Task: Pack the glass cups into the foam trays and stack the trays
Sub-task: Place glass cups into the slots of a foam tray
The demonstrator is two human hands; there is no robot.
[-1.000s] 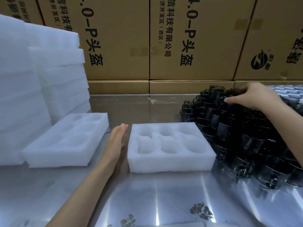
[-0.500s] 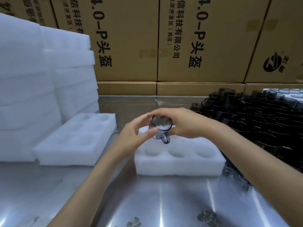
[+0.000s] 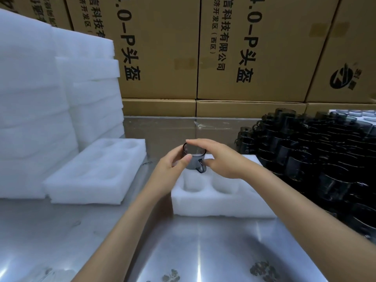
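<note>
**Both hands hold a smoky glass cup above a foam tray**

The left hand (image 3: 173, 166) and right hand (image 3: 221, 159) curl around one glass cup (image 3: 194, 159), above the foam tray (image 3: 213, 206) on the table (image 3: 203, 251). A heap of dark cups (image 3: 317, 157) lies right; another tray (image 3: 91, 176) lies left.

Foam tray (image 3: 213, 202) set beneath hands (image 3: 221, 159); second tray (image 3: 91, 180) and foam stack (image 3: 40, 98) placed leftward; cups (image 3: 325, 159) heaped rightward; cartons (image 3: 244, 58) stacked behind.
</note>
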